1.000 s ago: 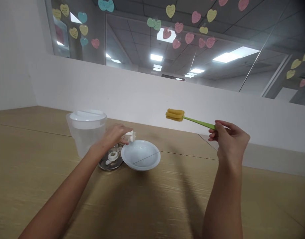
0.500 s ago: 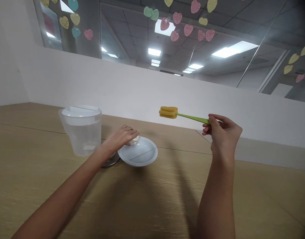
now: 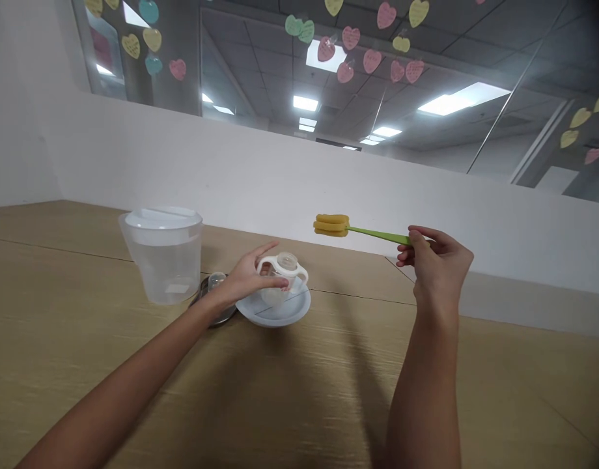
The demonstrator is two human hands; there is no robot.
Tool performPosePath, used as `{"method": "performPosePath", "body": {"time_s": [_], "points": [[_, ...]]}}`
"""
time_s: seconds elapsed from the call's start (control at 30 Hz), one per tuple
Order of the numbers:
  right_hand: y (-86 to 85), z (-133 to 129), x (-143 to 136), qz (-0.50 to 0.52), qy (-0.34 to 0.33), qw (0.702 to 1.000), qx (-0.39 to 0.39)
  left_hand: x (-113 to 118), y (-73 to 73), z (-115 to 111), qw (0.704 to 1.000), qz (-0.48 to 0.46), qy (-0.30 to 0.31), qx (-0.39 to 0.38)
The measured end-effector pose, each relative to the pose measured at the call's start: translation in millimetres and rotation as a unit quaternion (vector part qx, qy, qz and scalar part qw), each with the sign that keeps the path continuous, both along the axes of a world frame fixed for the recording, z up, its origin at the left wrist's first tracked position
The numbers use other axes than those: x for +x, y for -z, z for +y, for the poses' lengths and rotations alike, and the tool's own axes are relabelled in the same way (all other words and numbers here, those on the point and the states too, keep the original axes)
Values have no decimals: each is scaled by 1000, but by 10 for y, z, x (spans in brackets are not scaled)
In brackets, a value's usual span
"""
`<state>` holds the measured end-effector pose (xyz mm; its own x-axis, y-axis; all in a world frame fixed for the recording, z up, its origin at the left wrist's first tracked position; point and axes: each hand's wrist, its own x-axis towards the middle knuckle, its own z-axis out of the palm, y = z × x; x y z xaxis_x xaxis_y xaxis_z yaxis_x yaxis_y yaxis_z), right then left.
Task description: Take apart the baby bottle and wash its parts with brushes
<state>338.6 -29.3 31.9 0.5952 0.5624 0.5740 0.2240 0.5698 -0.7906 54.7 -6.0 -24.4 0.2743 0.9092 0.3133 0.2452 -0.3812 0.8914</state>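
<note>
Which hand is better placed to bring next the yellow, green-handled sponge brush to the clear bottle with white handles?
Probably the right hand: it holds the brush by the green handle, sponge facing left. The left hand is at the bottle, in or over the round white bowl.

No text can be read. Fine lines like handwriting show on the pink heart-shaped paper notes (image 3: 372, 61) at the middle of the broad glass window (image 3: 338, 98) and on the yellow heart-shaped paper note (image 3: 131, 45) toward its left edge, too small to make out. Small red marks on the clear bottle with white looped handles (image 3: 286, 268) are equally illegible.
</note>
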Motion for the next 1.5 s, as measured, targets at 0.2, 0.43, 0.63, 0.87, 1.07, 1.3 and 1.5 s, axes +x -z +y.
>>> {"method": "performPosePath", "body": {"time_s": [0.2,0.43,0.63,0.87,1.07,1.3,1.5], "points": [[29,39,10,-16,-12,1000,-24,230,160,-173,991,62,108,-44],[83,118,20,-62,1,995,-79,437,311,-334,973,179,143,19],[80,120,28,-69,6,994,-83,502,402,-390,966,208,153,28],[171,252,46,-91,-47,983,-153,514,449,-413,953,245,178,22],[323,455,104,-139,-61,958,-242,511,459,-406,945,265,190,24],[573,730,168,-183,-82,925,-323,512,518,-395,939,275,204,31],[771,930,168,-222,-102,883,-400,281,8,-502,953,255,161,41]]}}
